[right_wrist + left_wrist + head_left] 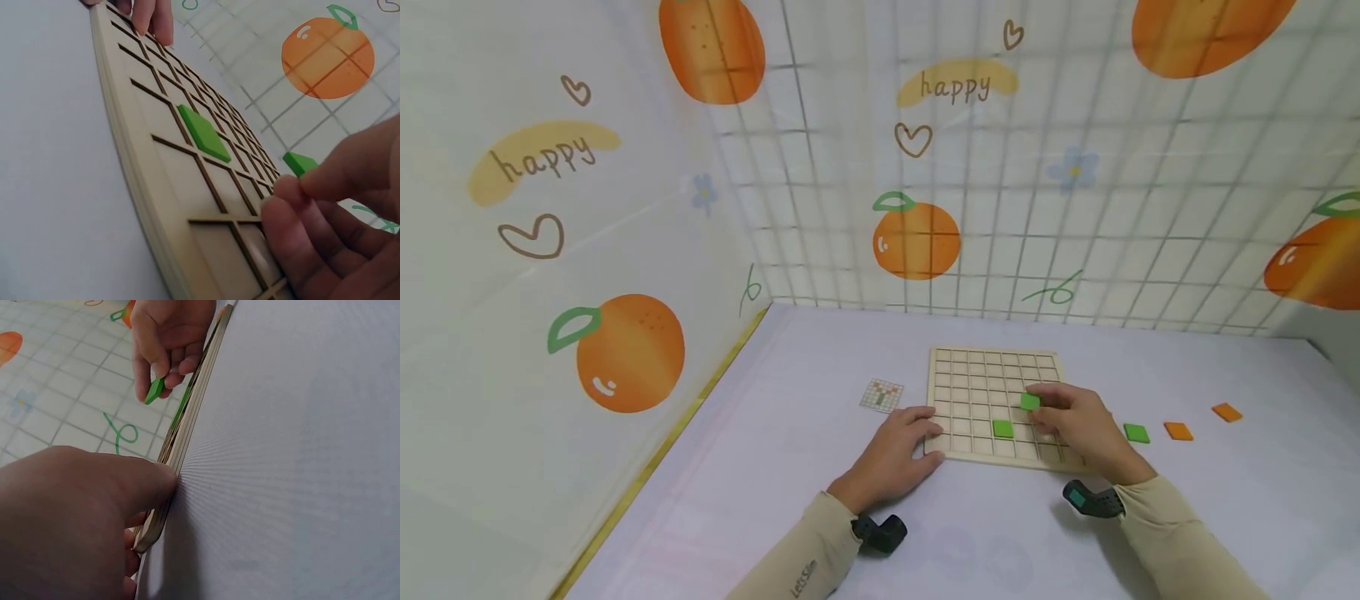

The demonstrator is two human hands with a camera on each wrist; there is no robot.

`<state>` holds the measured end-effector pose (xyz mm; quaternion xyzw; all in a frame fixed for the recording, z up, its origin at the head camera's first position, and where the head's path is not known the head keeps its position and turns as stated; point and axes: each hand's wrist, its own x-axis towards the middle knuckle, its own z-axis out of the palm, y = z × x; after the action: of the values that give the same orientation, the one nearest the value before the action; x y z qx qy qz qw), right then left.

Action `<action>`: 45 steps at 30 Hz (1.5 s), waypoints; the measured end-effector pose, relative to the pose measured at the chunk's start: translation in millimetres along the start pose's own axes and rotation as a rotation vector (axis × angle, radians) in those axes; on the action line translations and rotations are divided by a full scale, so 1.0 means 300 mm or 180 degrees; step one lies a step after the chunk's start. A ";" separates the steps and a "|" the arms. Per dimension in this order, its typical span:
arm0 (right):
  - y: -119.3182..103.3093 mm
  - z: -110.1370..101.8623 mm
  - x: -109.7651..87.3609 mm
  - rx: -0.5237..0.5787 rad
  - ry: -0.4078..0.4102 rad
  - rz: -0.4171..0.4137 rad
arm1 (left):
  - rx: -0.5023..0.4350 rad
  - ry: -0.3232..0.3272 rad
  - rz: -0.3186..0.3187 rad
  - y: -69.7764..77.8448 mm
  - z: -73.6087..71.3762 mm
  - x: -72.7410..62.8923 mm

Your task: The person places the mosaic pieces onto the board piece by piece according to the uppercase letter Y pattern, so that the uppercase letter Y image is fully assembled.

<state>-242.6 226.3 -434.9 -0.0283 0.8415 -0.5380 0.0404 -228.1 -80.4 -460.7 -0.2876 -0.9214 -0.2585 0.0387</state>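
Observation:
A wooden grid board (pixel 977 404) lies flat on the table. My left hand (pixel 897 454) grips its near left corner, thumb along the front edge (pixel 164 494) and fingertips over the left side. Between thumb and fingers, my right hand (pixel 1086 425) pinches a green square tile (pixel 1029 402). That tile is tilted and held above the right half of the board, as the right wrist view shows with the tile (pixel 300 163) over the cells. Another green tile (pixel 1002 428) sits in a cell toward the front; it also shows in the right wrist view (pixel 204 133).
A small pattern card (pixel 882 395) with a coloured grid lies left of the board. To the right lie a loose green tile (pixel 1137 433) and two orange tiles (pixel 1178 431). A printed cloth wall (pixel 835 250) stands behind the table.

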 end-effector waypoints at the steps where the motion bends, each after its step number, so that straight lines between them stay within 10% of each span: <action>1: 0.000 0.002 0.003 -0.0010 -0.0001 -0.0020 | 0.0007 -0.0009 -0.0003 0.001 0.000 0.001; 45: -0.007 0.049 0.068 -0.0681 -0.0218 -0.0530 | -0.0011 0.0061 0.0073 0.002 0.002 -0.002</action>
<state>-261.3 210.4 -439.7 -0.1205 0.8869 -0.4454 0.0210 -227.2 -80.0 -461.0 -0.2957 -0.9172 -0.2624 0.0499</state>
